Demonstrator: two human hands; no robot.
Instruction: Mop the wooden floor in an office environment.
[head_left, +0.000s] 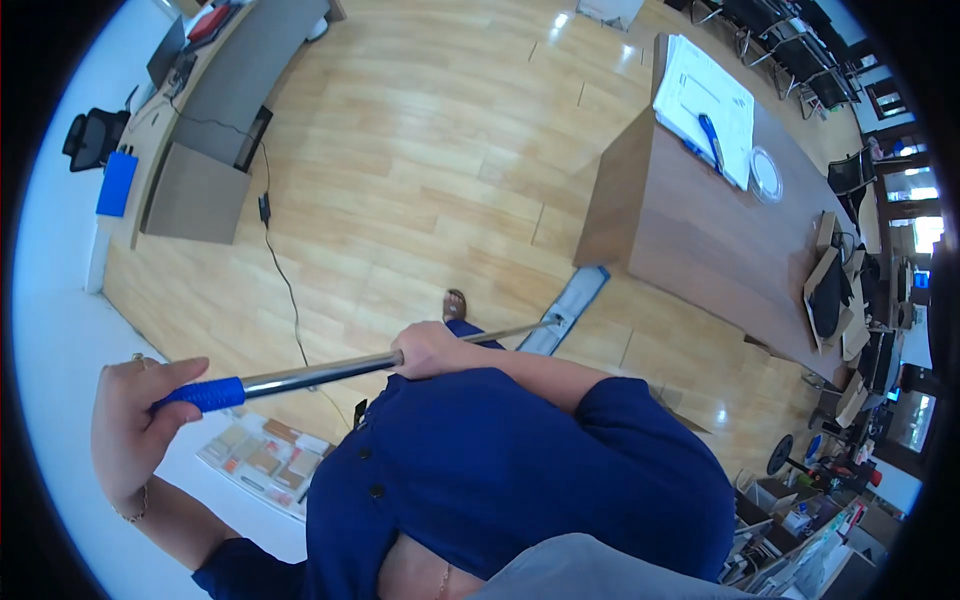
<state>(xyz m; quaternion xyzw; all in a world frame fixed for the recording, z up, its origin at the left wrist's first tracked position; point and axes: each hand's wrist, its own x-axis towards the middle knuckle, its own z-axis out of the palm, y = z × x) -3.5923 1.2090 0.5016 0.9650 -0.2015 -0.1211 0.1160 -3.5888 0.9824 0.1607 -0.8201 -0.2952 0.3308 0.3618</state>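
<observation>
A flat mop runs across the view on a long metal pole [320, 375] with a blue ribbed grip [215, 393] at its upper end. My left hand [135, 425] is closed around the end of that grip, thumb and a finger showing along it. Lower down, my right hand [432, 350] wraps the pole in front of my body. The long blue-edged mop head [580, 297] lies on the wooden floor [430, 190], close to the near corner of a brown table [700, 240]. My sandalled foot [455, 303] shows beside the pole.
A black cable [285, 285] with an adapter crosses the floor at left, from a grey desk [215, 130]. On the table are papers [705, 100], a blue pen [711, 140], a round clear lid [765, 175] and open cardboard [825, 290]. Sample tiles [265, 460] hang lower left.
</observation>
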